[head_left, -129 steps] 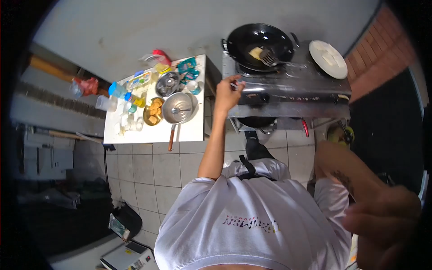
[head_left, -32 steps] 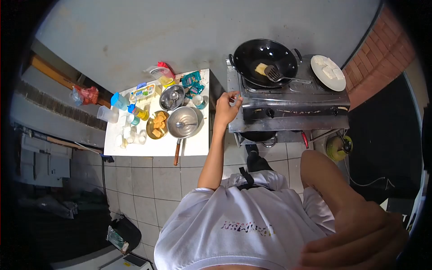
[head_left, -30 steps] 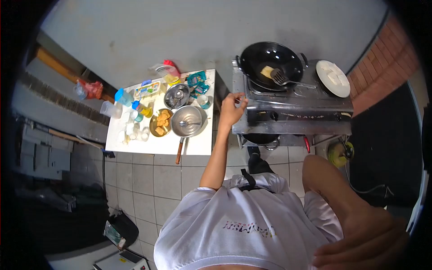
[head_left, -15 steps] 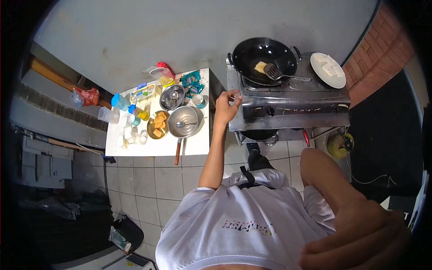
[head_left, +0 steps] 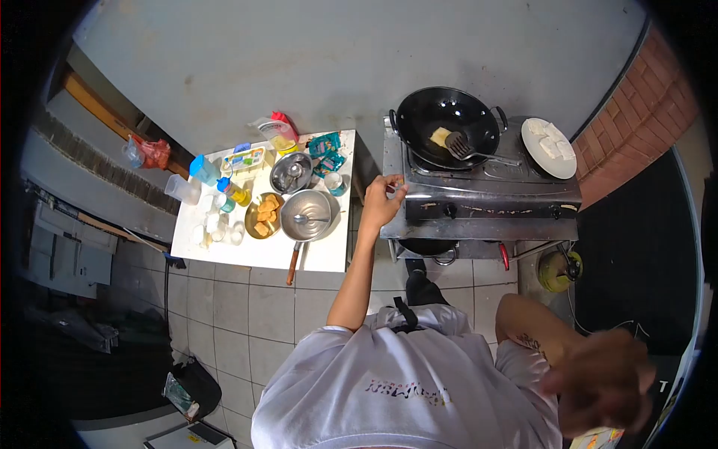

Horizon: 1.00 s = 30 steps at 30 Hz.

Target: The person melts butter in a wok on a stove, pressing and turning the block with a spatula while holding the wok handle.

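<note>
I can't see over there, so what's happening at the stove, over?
Left hand at edge of stove. Right hand away from stove, blurred. Food piece in wok. Spatula beside it, maybe in the way.

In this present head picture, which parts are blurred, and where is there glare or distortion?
Head view: the right hand is strongly blurred, the left hand much clearer; head view: small bright glare spots on the wok; head view: wide-angle distortion curves lines in the floor, and the picture's corners are black.
</note>
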{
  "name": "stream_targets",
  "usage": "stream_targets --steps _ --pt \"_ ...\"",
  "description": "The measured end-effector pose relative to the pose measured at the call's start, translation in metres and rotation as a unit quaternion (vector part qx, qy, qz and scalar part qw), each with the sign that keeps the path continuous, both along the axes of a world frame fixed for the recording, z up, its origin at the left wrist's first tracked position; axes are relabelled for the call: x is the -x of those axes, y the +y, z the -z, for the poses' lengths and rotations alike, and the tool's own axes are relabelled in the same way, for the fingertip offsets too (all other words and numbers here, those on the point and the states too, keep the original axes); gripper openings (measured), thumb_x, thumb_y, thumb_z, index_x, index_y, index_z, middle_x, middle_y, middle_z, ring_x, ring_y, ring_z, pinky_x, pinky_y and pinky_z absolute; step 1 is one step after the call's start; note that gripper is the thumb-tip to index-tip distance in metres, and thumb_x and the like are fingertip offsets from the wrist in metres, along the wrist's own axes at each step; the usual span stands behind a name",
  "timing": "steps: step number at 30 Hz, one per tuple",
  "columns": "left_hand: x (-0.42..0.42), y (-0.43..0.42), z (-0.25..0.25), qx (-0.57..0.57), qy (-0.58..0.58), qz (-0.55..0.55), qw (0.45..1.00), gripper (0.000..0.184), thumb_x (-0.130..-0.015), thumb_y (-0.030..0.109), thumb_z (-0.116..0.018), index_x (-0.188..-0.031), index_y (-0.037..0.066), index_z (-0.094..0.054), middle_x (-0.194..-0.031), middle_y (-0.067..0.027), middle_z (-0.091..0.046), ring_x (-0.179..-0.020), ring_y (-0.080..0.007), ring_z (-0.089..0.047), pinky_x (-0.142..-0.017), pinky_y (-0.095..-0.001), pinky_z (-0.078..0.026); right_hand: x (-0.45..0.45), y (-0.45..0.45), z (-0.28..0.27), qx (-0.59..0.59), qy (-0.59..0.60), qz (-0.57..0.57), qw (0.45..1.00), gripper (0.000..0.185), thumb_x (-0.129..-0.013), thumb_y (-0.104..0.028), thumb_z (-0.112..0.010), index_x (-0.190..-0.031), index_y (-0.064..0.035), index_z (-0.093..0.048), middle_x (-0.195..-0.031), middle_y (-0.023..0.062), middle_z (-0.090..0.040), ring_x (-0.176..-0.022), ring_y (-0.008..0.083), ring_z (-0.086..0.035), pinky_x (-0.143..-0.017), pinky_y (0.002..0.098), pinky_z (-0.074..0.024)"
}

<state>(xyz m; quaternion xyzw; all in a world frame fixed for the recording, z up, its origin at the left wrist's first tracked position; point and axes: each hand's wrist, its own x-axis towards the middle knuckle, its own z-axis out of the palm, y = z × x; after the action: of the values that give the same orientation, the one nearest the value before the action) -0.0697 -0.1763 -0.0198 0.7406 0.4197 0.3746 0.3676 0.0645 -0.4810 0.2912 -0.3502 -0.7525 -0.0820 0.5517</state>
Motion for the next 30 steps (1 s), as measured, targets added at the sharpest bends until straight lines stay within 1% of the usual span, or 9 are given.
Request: stream_targets --steps 1,4,8,15,21,23,24,27,30 --pt "0.000 0.000 0.000 0.001 -0.002 0.004 1.000 0.033 -0.085 0.018 -0.074 -0.113 0.003 -0.068 -0.096 -0.0150 -0.065 -0.089 -0.0248 -0.068 -0.077 -0.0333 -0.053 -0.006 0.006 0.011 -0.041 0.008 0.026 0.999 0.022 -0.092 -0.011 -0.047 -0.079 -0.0012 -0.063 -0.060 0.0027 -0.061 -0.041 0.0079 -0.050 -0.036 0.0232 -0.0319" --pt "-0.002 0.001 0.002 0.013 0.002 0.010 1.000 0.032 -0.085 0.017 -0.074 -0.113 0.003 -0.068 -0.096 -0.0146 -0.065 -0.089 -0.0242 -0.068 -0.076 -0.0327 -0.053 -0.017 0.014 0.019 0.162 -0.065 0.071 0.982 0.017 -0.089 -0.013 -0.057 -0.101 -0.0069 -0.068 -0.065 0.0047 -0.062 -0.050 0.0158 -0.059 -0.047 0.0309 -0.0405" --pt "-0.008 -0.002 0.002 0.000 -0.020 -0.007 1.000 0.030 -0.080 0.016 -0.075 -0.106 0.001 -0.070 -0.090 -0.0153 -0.065 -0.077 -0.0234 -0.064 -0.070 -0.0344 -0.052 -0.029 0.057 0.043 0.304 -0.009 0.042 0.952 0.017 -0.090 -0.006 -0.053 -0.099 0.0027 -0.065 -0.060 0.0067 -0.058 -0.042 0.0102 -0.051 -0.043 0.0248 -0.0399" --pt "-0.014 0.004 0.018 0.036 -0.028 0.001 0.999 0.031 -0.085 0.021 -0.073 -0.111 0.005 -0.070 -0.094 -0.0114 -0.066 -0.079 -0.0182 -0.064 -0.069 -0.0302 -0.050 -0.119 0.134 0.143 0.581 0.183 0.115 0.785 0.022 -0.096 -0.019 -0.057 -0.085 0.0004 -0.054 -0.057 0.0053 -0.050 -0.046 0.0108 -0.055 -0.041 0.0283 -0.0411" --pt "-0.021 0.021 0.011 0.087 0.005 -0.021 0.996 0.034 -0.093 0.025 -0.065 -0.116 0.001 -0.066 -0.102 -0.0142 -0.067 -0.088 -0.0178 -0.065 -0.078 -0.0306 -0.050 -0.199 0.174 0.261 0.438 0.211 0.283 0.827 0.024 -0.095 -0.022 -0.061 -0.091 0.0002 -0.053 -0.067 0.0049 -0.054 -0.045 0.0106 -0.052 -0.038 0.0258 -0.0413" --pt "-0.026 0.036 0.016 0.015 -0.077 -0.054 0.995 0.031 -0.092 0.023 -0.065 -0.115 0.002 -0.067 -0.088 -0.0093 -0.062 -0.077 -0.0150 -0.062 -0.062 -0.0279 -0.046 -0.222 0.182 0.291 0.435 0.211 0.327 0.812 0.026 -0.094 -0.023 -0.063 -0.098 0.0005 -0.053 -0.071 0.0056 -0.056 -0.046 0.0106 -0.053 -0.038 0.0260 -0.0415" --pt "-0.028 0.044 0.014 0.013 -0.098 -0.061 0.993 0.032 -0.095 0.022 -0.063 -0.117 0.000 -0.064 -0.089 -0.0074 -0.062 -0.076 -0.0123 -0.059 -0.064 -0.0272 -0.047 -0.225 0.189 0.292 0.430 0.211 0.371 0.795 0.031 -0.092 -0.025 -0.066 -0.105 0.0009 -0.053 -0.075 0.0063 -0.057 -0.047 0.0107 -0.053 -0.038 0.0263 -0.0418" --pt "-0.033 0.070 -0.003 0.007 -0.100 -0.084 0.991 0.033 -0.096 0.022 -0.062 -0.119 -0.002 -0.062 -0.090 -0.0065 -0.063 -0.076 -0.0108 -0.057 -0.067 -0.0260 -0.048 -0.229 0.200 0.291 0.469 0.331 0.328 0.750 0.060 -0.085 -0.034 -0.073 -0.128 -0.0013 -0.046 -0.080 0.0106 -0.060 -0.053 0.0126 -0.057 -0.043 0.0251 -0.0455" --pt "-0.046 0.099 -0.018 0.016 -0.095 -0.092 0.991 0.035 -0.095 0.020 -0.062 -0.119 -0.005 -0.060 -0.083 -0.0054 -0.063 -0.072 -0.0102 -0.056 -0.065 -0.0242 -0.048 -0.235 0.216 0.312 0.441 0.358 0.294 0.769 0.063 -0.085 -0.030 -0.074 -0.133 -0.0034 -0.043 -0.096 0.0124 -0.059 -0.053 0.0101 -0.054 -0.042 0.0231 -0.0439"
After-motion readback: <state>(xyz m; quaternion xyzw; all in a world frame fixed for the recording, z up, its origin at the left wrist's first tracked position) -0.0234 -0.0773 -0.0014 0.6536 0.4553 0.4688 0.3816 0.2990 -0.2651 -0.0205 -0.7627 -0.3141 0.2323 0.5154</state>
